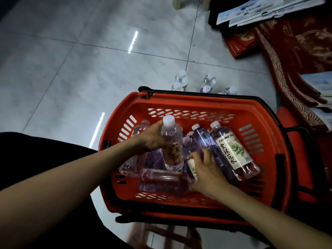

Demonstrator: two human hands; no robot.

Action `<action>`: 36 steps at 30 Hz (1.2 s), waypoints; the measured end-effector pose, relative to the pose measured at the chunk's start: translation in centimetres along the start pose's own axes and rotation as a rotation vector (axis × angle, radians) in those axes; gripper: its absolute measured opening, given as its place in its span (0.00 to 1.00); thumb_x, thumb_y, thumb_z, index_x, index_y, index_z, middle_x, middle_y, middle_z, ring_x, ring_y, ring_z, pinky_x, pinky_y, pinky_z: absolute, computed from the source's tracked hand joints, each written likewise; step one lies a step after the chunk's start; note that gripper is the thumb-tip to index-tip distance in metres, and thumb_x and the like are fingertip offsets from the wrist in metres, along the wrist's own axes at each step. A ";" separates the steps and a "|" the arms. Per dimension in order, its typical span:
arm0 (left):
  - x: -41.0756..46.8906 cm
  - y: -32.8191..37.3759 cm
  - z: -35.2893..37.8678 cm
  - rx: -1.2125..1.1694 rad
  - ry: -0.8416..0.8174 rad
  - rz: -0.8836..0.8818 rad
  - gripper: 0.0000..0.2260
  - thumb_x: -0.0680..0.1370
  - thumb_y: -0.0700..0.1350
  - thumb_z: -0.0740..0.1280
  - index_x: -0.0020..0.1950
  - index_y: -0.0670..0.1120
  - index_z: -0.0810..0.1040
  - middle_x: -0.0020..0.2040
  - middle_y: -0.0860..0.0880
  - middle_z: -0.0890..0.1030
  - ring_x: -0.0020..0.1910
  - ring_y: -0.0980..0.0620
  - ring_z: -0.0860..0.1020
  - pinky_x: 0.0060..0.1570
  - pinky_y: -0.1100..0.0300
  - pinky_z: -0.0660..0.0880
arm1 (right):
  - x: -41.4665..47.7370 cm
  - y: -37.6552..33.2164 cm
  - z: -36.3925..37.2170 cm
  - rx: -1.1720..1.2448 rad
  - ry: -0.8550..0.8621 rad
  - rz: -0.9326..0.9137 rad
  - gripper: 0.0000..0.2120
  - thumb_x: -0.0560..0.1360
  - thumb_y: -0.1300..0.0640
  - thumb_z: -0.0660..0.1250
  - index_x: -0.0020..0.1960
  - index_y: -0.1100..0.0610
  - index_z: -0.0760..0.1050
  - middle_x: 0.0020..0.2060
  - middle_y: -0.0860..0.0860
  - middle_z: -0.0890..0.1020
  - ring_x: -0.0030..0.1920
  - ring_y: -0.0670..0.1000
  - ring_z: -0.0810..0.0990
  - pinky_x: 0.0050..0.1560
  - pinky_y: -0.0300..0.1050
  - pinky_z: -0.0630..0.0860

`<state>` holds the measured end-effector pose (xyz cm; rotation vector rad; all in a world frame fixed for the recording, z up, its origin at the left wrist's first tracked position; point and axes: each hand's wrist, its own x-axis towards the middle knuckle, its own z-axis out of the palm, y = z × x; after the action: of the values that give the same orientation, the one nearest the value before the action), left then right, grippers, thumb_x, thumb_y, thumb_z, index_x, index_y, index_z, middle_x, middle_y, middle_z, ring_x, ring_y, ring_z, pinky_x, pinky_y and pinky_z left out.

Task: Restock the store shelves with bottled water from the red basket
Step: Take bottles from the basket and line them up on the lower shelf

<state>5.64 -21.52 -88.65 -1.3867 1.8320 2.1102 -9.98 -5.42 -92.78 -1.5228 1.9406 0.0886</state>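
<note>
While both hands worked inside the red basket [179, 102], the step in hand was judged to be the picking-out of stock. The left hand [152, 139] gripped one clear bottle [172, 141] by its upper body, upright above the rest. The right hand [206, 169] lay among the bottles, fingers bent over them; whether it had closed on one could not be determined. The basket held several bottles on their sides, including a leaf-labelled bottle [231, 150] towards the right wall. Further floor bottles [207, 83] stood just beyond the far rim. No shelf was in view. The next move would call for securing a second bottle, then lifting both clear of the rim.
</note>
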 end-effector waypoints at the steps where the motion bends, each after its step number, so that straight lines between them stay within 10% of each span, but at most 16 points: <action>1: 0.0 0.1 0.0 0.001 0.001 -0.001 0.30 0.70 0.29 0.72 0.67 0.46 0.66 0.58 0.48 0.78 0.54 0.54 0.78 0.57 0.53 0.77 | 0.0 0.0 0.4 0.011 0.061 0.031 0.48 0.63 0.48 0.80 0.72 0.46 0.53 0.70 0.55 0.56 0.71 0.58 0.61 0.67 0.53 0.70; 7: 0.3 0.2 0.5 0.017 0.005 0.004 0.29 0.70 0.29 0.71 0.63 0.51 0.66 0.53 0.54 0.76 0.49 0.58 0.76 0.44 0.64 0.76 | 2.6 -0.4 -0.6 -0.121 0.108 0.165 0.51 0.67 0.46 0.78 0.78 0.56 0.50 0.67 0.60 0.61 0.67 0.60 0.63 0.60 0.48 0.71; 13: 0.1 -0.1 -0.4 0.006 0.024 -0.007 0.27 0.70 0.30 0.72 0.61 0.51 0.68 0.58 0.48 0.77 0.59 0.49 0.76 0.59 0.52 0.76 | 2.7 -1.2 -0.4 -0.090 0.146 0.192 0.41 0.66 0.54 0.78 0.69 0.54 0.55 0.64 0.58 0.65 0.63 0.58 0.67 0.58 0.46 0.71; 17: 0.6 -1.3 -1.6 -0.007 0.036 -0.010 0.29 0.68 0.33 0.75 0.66 0.45 0.69 0.58 0.46 0.78 0.59 0.46 0.78 0.57 0.50 0.78 | 1.3 -0.9 0.1 0.137 0.192 0.086 0.41 0.64 0.67 0.78 0.64 0.49 0.56 0.57 0.53 0.72 0.47 0.50 0.75 0.36 0.34 0.70; 30: 0.6 5.8 2.5 -0.143 -0.197 0.170 0.27 0.63 0.33 0.76 0.61 0.39 0.78 0.56 0.39 0.82 0.56 0.38 0.81 0.60 0.40 0.75 | -4.5 1.4 -8.5 0.976 0.622 0.122 0.41 0.56 0.66 0.83 0.64 0.48 0.71 0.52 0.42 0.83 0.51 0.36 0.81 0.50 0.30 0.75; 36: -2.3 9.0 5.4 -0.231 -0.251 0.314 0.23 0.65 0.33 0.75 0.60 0.40 0.78 0.55 0.40 0.83 0.55 0.39 0.81 0.54 0.46 0.78 | -9.2 2.2 -12.4 1.043 0.740 0.020 0.45 0.50 0.56 0.85 0.65 0.46 0.74 0.54 0.45 0.85 0.55 0.44 0.83 0.62 0.51 0.78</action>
<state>-1.00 -18.79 -80.68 -0.8511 1.8521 2.5783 -16.58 -2.33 -78.93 -0.8292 1.9495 -1.4180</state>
